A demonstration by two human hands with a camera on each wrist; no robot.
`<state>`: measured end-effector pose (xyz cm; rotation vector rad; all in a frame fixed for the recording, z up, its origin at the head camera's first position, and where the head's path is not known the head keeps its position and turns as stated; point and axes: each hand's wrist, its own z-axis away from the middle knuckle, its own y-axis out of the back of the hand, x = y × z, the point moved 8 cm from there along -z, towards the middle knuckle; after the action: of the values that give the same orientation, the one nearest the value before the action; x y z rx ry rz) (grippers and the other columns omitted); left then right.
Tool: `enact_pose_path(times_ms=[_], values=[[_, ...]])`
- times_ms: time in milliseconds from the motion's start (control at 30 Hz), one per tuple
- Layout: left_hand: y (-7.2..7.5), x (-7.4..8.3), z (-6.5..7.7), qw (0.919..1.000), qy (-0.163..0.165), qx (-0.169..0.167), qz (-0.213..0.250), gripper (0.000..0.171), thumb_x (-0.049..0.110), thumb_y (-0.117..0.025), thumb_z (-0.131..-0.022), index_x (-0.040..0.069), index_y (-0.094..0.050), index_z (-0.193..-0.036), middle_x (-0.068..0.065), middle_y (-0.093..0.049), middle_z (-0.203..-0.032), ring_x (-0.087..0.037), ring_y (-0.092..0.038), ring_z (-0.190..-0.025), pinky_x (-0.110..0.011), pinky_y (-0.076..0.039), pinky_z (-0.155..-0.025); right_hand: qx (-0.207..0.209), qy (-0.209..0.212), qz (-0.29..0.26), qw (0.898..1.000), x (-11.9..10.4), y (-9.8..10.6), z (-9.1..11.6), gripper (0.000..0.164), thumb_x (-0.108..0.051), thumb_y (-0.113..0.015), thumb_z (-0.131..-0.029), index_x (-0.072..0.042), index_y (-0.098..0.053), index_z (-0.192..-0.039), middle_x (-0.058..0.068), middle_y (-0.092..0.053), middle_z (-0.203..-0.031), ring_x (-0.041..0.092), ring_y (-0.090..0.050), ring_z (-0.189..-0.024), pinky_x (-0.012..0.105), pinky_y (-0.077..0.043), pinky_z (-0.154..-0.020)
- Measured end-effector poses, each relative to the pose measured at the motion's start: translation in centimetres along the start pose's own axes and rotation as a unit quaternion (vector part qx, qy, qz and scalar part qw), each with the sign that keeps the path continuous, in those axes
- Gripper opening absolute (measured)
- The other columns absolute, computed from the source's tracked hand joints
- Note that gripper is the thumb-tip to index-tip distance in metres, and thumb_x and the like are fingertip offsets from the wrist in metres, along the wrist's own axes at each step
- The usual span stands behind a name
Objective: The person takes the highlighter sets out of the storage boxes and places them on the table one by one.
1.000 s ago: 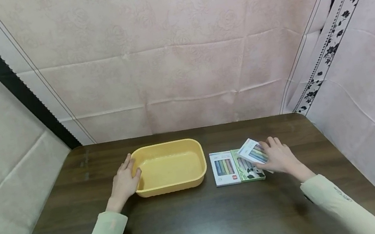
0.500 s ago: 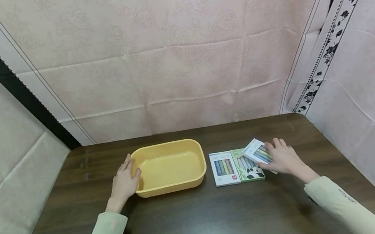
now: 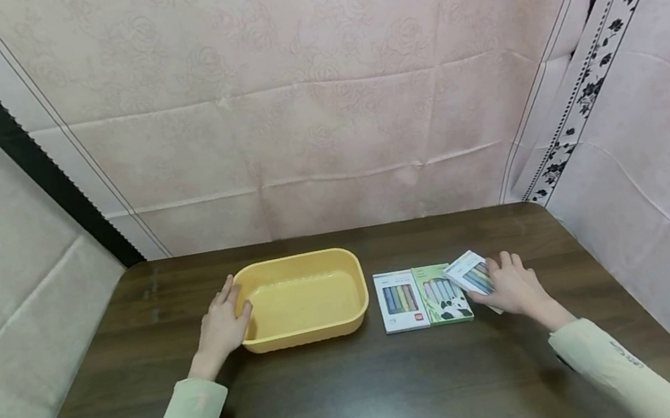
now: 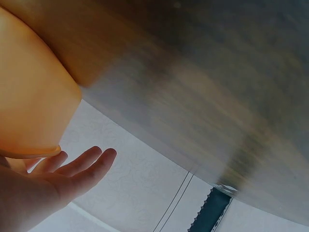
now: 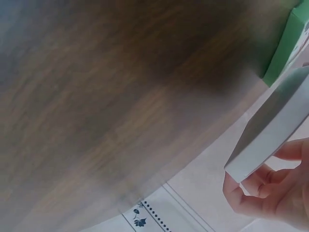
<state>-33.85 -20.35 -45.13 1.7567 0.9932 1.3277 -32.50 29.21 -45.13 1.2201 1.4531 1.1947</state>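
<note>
My left hand (image 3: 221, 326) rests on the left rim of a yellow plastic basin (image 3: 310, 335), thumb over the inside of the edge. In the left wrist view its fingers (image 4: 91, 166) stretch out loosely past the basin's rim. A flat white box with coloured sticks in its window (image 3: 469, 273) is held in my right hand (image 3: 513, 286), tilted, its left corner over the edge of a green panda box (image 3: 437, 293). Curled fingers grip the white box (image 5: 270, 130) in the right wrist view. Against the green box's left side lies another white box (image 3: 401, 301).
The brown wooden table (image 3: 355, 400) runs under everything, its surface bare in front of the basin and boxes. Pale patterned cloth (image 3: 321, 129) hangs behind the table, with more cloth at both sides.
My right hand has moved to the right and slightly nearer with the held white box, uncovering more of the green box. My left hand and the basin stay almost still.
</note>
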Motion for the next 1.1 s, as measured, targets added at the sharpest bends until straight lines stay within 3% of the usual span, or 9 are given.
enact_pose_path(times_ms=[400, 1100], values=[[0.1, 0.1, 0.1, 1.0000, -0.001, -0.002, 0.000, 0.051, 0.027, -0.041, -0.092, -0.003, -0.037, -0.133, -0.016, -0.020, -0.148, -0.050, -0.033, -0.122, -0.063, -0.036, -0.086, -0.038, -0.030, -0.008, 0.999, 1.1, -1.0, -0.1, 0.081, -0.055, -0.060, -0.072, 0.014, -0.047, -0.113, 0.028, -0.043, -0.096, 0.038, -0.043, -0.088, 0.049, -0.043, -0.053], [-0.1, 0.0, 0.0, 1.0000, 0.005, -0.006, 0.002, 0.052, 0.028, -0.041, -0.091, -0.002, -0.037, -0.133, -0.015, -0.019, -0.148, -0.049, -0.032, -0.123, -0.064, -0.034, -0.088, -0.062, -0.054, -0.011, 0.997, 2.3, -2.6, -1.1, 0.085, -0.058, -0.058, -0.073, 0.016, -0.044, -0.113, 0.031, -0.041, -0.096, 0.040, -0.041, -0.087, 0.045, -0.042, -0.050]])
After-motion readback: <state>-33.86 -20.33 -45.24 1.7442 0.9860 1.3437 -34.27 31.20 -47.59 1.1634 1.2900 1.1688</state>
